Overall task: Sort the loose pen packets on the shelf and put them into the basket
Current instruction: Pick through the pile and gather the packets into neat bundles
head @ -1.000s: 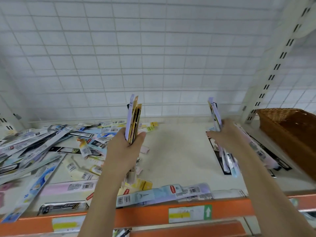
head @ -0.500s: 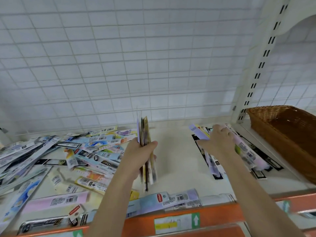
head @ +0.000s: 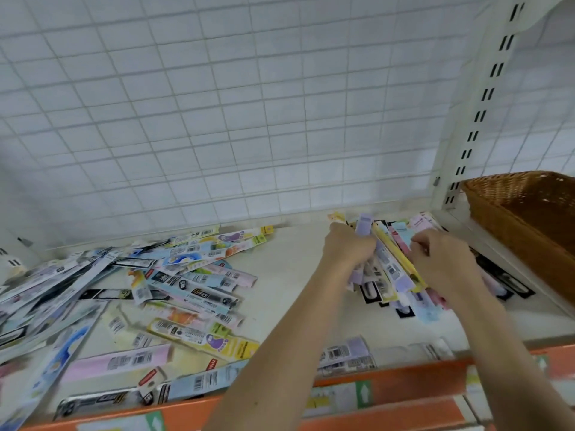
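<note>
Both my hands meet at the right side of the shelf over a gathered bundle of pen packets (head: pixel 392 269). My left hand (head: pixel 347 250) grips the left part of the bundle, with a lilac packet end sticking up above its fingers. My right hand (head: pixel 441 259) holds the right part, fingers curled over the packets. The bundle lies slanted, lilac, yellow and pink packets on top. A large heap of loose pen packets (head: pixel 130 287) covers the shelf's left half. The wicker basket (head: pixel 525 219) stands at the far right, beyond the shelf upright.
A white wire grid (head: pixel 233 113) forms the back wall. A slotted white upright (head: pixel 466 141) separates the shelf from the basket's bay. An orange rail (head: pixel 389 384) with labels runs along the shelf's front edge, with several packets lying against it.
My left hand has carried its packets rightward across the shelf and joined them to the bundle under my right hand. The view has shifted right and down.
</note>
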